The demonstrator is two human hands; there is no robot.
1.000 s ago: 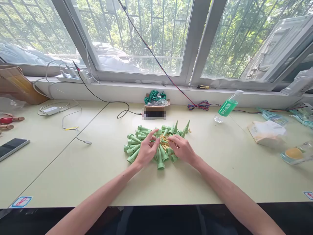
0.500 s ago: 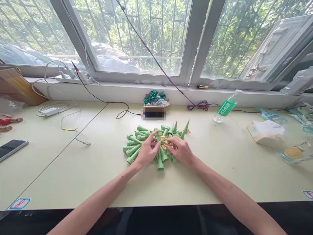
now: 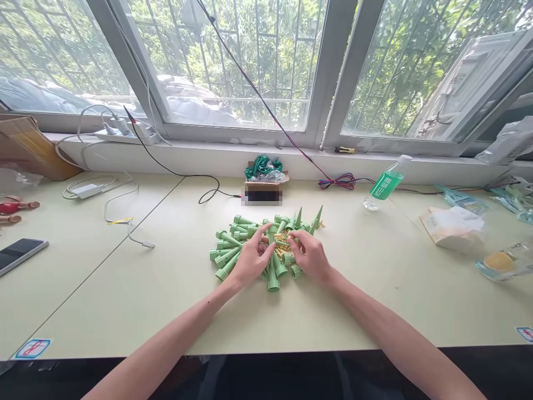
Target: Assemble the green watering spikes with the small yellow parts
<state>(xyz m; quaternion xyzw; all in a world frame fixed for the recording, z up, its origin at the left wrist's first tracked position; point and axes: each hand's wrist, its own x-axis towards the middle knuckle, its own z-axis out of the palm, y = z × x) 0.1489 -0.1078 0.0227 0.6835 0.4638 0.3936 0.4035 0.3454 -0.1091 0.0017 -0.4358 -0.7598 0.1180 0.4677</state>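
A heap of green plastic plant watering spikes (image 3: 227, 243), with ribbed caps and pointed tips, lies around both hands. Small yellow plastic pieces (image 3: 280, 251) are piled at its middle. My left hand (image 3: 251, 256) is curled at the heap's centre, around a green spike (image 3: 283, 243) whose thin tip points right; its palm side is hidden. Just to the right, my right hand (image 3: 308, 254) pinches a small yellow piece (image 3: 290, 238) near that tip, mostly covered by the fingers. Two spikes stand tip-up behind the right hand.
At the back, a small box (image 3: 266, 179) holds green foil. A bottle with a green label (image 3: 385, 182) stands right of it, near a tissue pack (image 3: 452, 226). A phone (image 3: 20, 255), a white cable (image 3: 120, 221) and a red figure (image 3: 12, 206) are at left.
My right hand's fingertips moved left to the spike's tip, then drew back slightly to the right. My left hand stays nearly in place.
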